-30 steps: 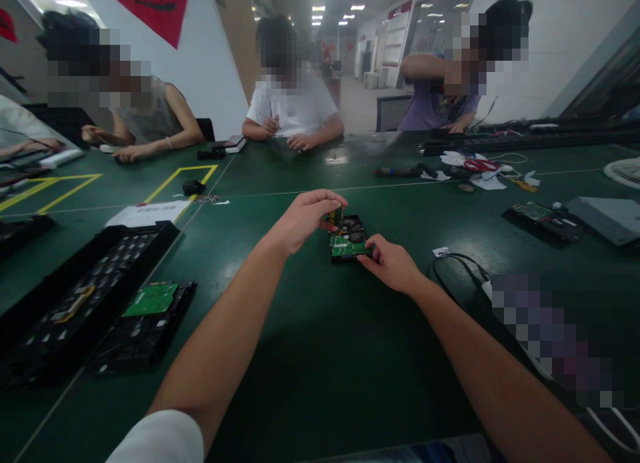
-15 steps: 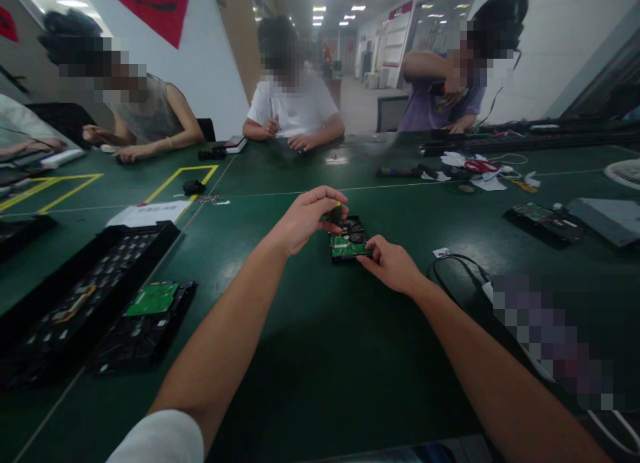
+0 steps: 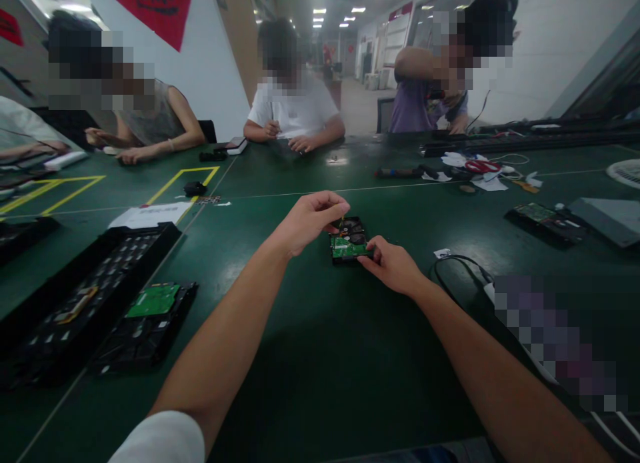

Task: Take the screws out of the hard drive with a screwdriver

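A hard drive [image 3: 356, 239] with a green circuit board lies on the table in front of me. My left hand [image 3: 320, 213] is above its far left part, closed on a small screwdriver [image 3: 343, 218]. The fingers cover most of the handle, and where the tip meets the drive is hard to make out. At the drive's near right corner, my right hand [image 3: 390, 263] pinches the edge between thumb and fingers.
On the left lie another hard drive [image 3: 150, 323] and a long black tray [image 3: 90, 283]. To the right are a third drive [image 3: 545, 223], a grey metal box [image 3: 607, 219] and a cable [image 3: 450, 255]. Several people sit across the green table [image 3: 320, 356].
My left fingers have turned and closed further round the screwdriver, hiding the handle that showed before. My right hand and the hard drive have stayed in place.
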Tool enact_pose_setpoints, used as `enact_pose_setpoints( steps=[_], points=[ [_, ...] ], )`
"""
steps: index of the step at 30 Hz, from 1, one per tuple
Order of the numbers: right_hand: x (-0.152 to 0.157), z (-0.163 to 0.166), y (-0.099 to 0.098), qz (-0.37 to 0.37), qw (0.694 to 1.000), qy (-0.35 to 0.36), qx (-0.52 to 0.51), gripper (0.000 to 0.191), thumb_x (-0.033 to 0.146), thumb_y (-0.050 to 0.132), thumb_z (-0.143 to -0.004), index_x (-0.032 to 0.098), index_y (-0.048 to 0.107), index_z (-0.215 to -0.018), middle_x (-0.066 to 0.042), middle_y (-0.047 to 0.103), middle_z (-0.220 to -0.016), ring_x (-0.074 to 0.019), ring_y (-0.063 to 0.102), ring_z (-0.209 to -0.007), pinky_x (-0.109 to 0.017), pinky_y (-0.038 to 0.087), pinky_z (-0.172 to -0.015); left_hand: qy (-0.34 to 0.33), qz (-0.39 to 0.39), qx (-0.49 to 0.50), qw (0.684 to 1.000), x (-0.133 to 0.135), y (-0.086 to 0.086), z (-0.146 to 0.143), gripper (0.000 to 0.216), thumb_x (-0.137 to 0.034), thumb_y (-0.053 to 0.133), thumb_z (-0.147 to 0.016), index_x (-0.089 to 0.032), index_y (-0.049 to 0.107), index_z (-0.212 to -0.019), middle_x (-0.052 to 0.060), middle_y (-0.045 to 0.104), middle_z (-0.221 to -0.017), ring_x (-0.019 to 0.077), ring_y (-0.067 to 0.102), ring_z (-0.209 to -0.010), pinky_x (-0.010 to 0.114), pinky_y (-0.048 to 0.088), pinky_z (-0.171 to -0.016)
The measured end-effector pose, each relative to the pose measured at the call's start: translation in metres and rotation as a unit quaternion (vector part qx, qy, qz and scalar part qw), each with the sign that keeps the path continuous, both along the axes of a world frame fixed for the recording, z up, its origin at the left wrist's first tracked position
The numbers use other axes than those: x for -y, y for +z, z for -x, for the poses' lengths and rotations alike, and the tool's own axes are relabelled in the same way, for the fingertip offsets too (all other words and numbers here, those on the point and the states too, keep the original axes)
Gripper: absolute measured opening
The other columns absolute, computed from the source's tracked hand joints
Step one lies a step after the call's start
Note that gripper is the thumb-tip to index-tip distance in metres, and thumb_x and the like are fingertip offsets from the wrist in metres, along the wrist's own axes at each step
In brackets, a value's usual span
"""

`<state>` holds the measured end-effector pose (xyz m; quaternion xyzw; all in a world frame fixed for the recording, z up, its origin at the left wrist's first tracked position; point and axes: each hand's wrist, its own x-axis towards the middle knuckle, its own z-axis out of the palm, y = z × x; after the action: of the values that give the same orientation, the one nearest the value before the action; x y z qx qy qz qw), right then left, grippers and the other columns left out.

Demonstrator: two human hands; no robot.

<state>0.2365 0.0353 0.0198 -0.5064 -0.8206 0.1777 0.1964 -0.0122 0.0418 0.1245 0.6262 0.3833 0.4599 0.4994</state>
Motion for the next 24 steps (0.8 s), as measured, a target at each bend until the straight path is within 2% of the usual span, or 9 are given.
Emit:
enact_pose_setpoints(
  steps=[5,9,16,19,24],
  points=[
    [0.0004,0.0008,0.0002,-0.002,1.000,-0.003,0.004,0.031,0.050,0.061,-0.100,0.024,0.054,-0.116,0.000,0.068,-0.083,-0.0179,0.062,-0.069,-0.030,0.039,-0.061,0.012,-0.019,-0.035,0.999,-0.0013,0.0004,0.0039,0.025,-0.041,0.072,-0.089,-0.019,0.078,-0.099,0.007,0.071,-0.104,0.0158,0.061,-0.088,0.023,0.050,-0.063],
    [0.0007,0.0013,0.0000,-0.003,1.000,-0.002,0.007,0.030,0.050,0.062,-0.100,0.024,0.053,-0.115,0.001,0.068,-0.083,-0.0180,0.063,-0.070,-0.030,0.038,-0.060,-0.002,0.001,-0.028,1.000,0.0009,0.0036,0.0016,0.028,-0.038,0.072,-0.088,-0.018,0.074,-0.107,0.007,0.070,-0.102,0.0164,0.063,-0.087,0.023,0.051,-0.061],
    [0.0005,0.0012,-0.0007,0.000,1.000,-0.009,0.002,0.030,0.049,0.064,-0.099,0.025,0.053,-0.114,0.001,0.069,-0.082,-0.0182,0.063,-0.070,-0.030,0.038,-0.060,-0.013,0.049,0.040,0.998,0.0031,0.0043,-0.0038,0.017,-0.030,0.070,-0.088,-0.017,0.066,-0.098,0.007,0.070,-0.095,0.0183,0.066,-0.088,0.028,0.057,-0.066],
    [0.0003,0.0013,-0.0009,-0.005,1.000,-0.007,0.002,0.029,0.048,0.064,-0.099,0.025,0.053,-0.114,0.001,0.069,-0.082,-0.0179,0.063,-0.069,-0.030,0.038,-0.061,0.003,0.037,0.031,0.999,0.0017,0.0038,-0.0027,0.014,-0.031,0.068,-0.088,-0.017,0.068,-0.091,0.007,0.067,-0.096,0.0174,0.063,-0.088,0.027,0.057,-0.067],
    [-0.0003,0.0006,-0.0030,-0.001,1.000,-0.004,0.000,0.030,0.049,0.063,-0.100,0.025,0.053,-0.115,0.001,0.068,-0.082,-0.0179,0.063,-0.069,-0.030,0.039,-0.061,0.034,0.011,-0.018,0.999,0.0002,0.0043,-0.0008,0.017,-0.032,0.065,-0.088,-0.018,0.073,-0.092,0.006,0.066,-0.098,0.0164,0.060,-0.087,0.023,0.050,-0.061]
  ],
)
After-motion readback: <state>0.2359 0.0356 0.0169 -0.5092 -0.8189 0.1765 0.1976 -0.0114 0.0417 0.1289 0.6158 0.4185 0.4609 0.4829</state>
